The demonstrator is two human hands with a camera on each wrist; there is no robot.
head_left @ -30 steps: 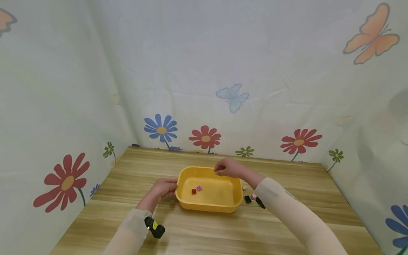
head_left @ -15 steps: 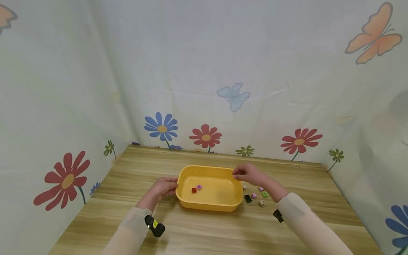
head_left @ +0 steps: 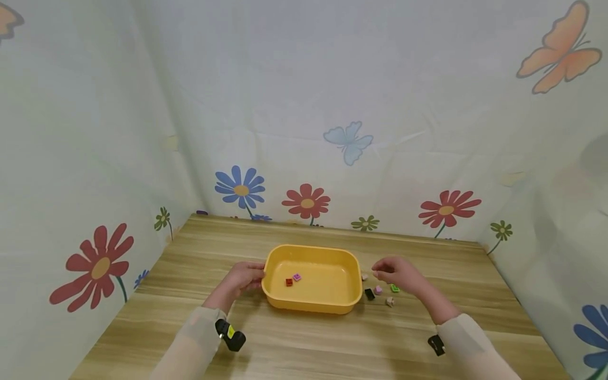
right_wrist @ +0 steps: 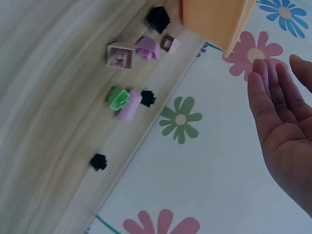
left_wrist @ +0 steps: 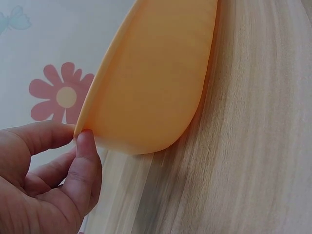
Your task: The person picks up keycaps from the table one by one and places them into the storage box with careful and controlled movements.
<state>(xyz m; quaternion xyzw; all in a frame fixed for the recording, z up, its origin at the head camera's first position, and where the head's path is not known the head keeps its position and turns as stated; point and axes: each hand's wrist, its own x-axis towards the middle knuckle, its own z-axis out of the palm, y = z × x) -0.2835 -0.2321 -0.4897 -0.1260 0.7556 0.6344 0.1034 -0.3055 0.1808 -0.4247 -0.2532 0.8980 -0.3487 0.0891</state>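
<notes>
1. Left hand (head_left: 244, 275): at the left end of the yellow tray (head_left: 328, 287). Left wrist view shows thumb and a finger clamped on the rim, one on either side; other fingers bent beneath.
2. Left forearm runs up from lower left, in a pale sleeve (head_left: 187, 345); black device (head_left: 230, 335) at the wrist.
3. Right hand (head_left: 399, 273): raised beyond the tray's right end, fingers pointing left towards it. Right wrist view: fingers side by side, gently bent, thumb apart from them; nothing seen between.
4. Right forearm slants in from lower right, bare near the wrist.
5. Tray sits flat on the wood-grain table (head_left: 294, 343). Inside, left of centre: red piece (head_left: 289, 282) just beside purple piece (head_left: 296, 276).
6. On the table right of tray, near the right hand: black piece (head_left: 369, 294), pink piece (head_left: 378, 290), green piece (head_left: 395, 288), beige piece (head_left: 389, 301).
</notes>
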